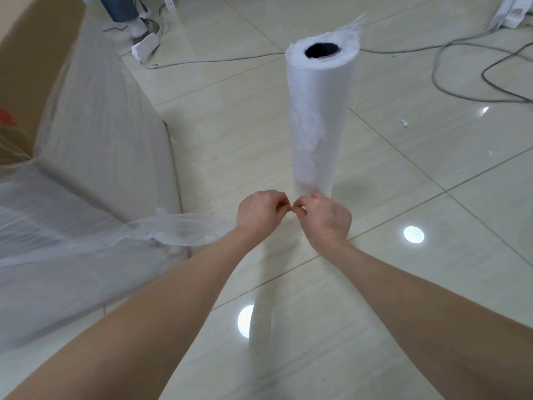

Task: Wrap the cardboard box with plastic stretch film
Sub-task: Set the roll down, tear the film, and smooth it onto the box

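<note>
Left hand pinches the clear plastic stretch film trailing from the big brown cardboard box at left; right hand pinches it too, beside the upright white film roll. Film seems light, clingy, tearable: grip it bunched.

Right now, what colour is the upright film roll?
The film roll is milky white, dark core; head view.

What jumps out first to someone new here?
The tall white stretch film roll standing upright on the tiled floor, centre frame. Right at its base the left hand and right hand meet fingertip to fingertip, seemingly pinching the film tail trailing from the film-wrapped cardboard box at left.
</note>
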Tool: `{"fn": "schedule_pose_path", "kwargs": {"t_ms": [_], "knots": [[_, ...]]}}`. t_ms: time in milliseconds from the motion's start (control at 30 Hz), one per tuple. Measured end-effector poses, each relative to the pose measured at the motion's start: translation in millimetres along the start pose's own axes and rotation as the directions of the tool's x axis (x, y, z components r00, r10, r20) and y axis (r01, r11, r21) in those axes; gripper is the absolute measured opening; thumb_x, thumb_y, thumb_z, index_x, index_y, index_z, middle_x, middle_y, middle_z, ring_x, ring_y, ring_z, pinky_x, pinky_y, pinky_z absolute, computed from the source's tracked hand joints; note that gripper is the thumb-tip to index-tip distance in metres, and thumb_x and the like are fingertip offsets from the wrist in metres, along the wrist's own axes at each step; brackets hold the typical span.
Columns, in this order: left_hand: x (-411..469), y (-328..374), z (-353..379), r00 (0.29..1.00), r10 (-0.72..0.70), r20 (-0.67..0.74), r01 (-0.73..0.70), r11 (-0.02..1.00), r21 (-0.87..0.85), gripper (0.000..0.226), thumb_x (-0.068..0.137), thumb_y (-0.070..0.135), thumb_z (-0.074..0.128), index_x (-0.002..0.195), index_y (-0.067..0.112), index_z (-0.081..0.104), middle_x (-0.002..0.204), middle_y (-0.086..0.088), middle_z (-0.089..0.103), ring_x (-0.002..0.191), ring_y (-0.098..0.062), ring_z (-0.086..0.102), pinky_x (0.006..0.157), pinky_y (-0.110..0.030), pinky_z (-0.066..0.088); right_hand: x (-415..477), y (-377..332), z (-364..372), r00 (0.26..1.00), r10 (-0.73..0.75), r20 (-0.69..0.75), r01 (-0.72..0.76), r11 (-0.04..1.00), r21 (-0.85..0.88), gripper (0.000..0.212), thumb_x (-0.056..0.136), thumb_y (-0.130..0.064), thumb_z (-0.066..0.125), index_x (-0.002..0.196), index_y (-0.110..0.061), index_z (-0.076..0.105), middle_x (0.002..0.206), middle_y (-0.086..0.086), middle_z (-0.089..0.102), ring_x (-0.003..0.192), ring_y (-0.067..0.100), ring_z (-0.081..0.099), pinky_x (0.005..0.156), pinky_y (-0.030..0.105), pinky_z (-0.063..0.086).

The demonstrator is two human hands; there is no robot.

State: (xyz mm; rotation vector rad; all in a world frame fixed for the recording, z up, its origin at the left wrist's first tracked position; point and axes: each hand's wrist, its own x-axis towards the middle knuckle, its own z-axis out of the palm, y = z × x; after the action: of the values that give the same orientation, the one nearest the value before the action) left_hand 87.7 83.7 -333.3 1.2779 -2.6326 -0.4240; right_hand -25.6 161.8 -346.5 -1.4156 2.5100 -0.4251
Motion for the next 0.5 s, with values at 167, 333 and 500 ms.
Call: {"fn": "schedule_pose_path", "kwargs": {"t_ms": [167, 333, 500], "knots": [[6.3, -4.7, -1.1, 0.992, -0.124, -0.006, 0.124, 0.992, 0.001, 0.016, 0.088, 0.026, 0.053, 0.088, 0.019, 0.068, 0.088, -0.001, 0.069, 0.086, -0.025, 0.061, 0.064, -0.03, 0.045, -2.8, 3.9, 8.2, 0.99, 0.118, -0.076, -0.108, 0.986, 0.124, 0.025, 0.096, -0.036, 0.043, 0.095, -0.031, 0.067, 0.099, -0.006, 0.061, 0.077, 0.022, 0.059, 0.059, 0.027, 0.031], [8.0, -38.8, -11.5, 0.973, -0.229, 0.003, 0.229, 0.971, 0.067, 0.019, 0.091, 0.025, 0.049, 0.096, 0.018, 0.066, 0.099, -0.004, 0.068, 0.096, -0.028, 0.059, 0.074, -0.033, 0.045, -0.6, 19.6, 9.1, 0.982, 0.162, -0.099, -0.146, 0.977, 0.154, 0.019, 0.092, -0.03, 0.046, 0.086, -0.028, 0.064, 0.088, -0.003, 0.06, 0.071, 0.024, 0.056, 0.058, 0.028, 0.033], [6.9, -17.9, 3.0, 0.997, -0.078, 0.009, 0.077, 0.994, 0.08, 0.045, 0.085, 0.038, 0.048, 0.126, 0.022, 0.053, 0.121, 0.003, 0.056, 0.116, -0.02, 0.046, 0.094, -0.034, 0.035, -1.8, 17.0, 11.9, 0.983, 0.113, -0.144, -0.087, 0.981, 0.176, 0.016, 0.089, -0.039, 0.053, 0.089, -0.032, 0.067, 0.092, -0.003, 0.059, 0.079, 0.022, 0.06, 0.065, 0.031, 0.041]]}}
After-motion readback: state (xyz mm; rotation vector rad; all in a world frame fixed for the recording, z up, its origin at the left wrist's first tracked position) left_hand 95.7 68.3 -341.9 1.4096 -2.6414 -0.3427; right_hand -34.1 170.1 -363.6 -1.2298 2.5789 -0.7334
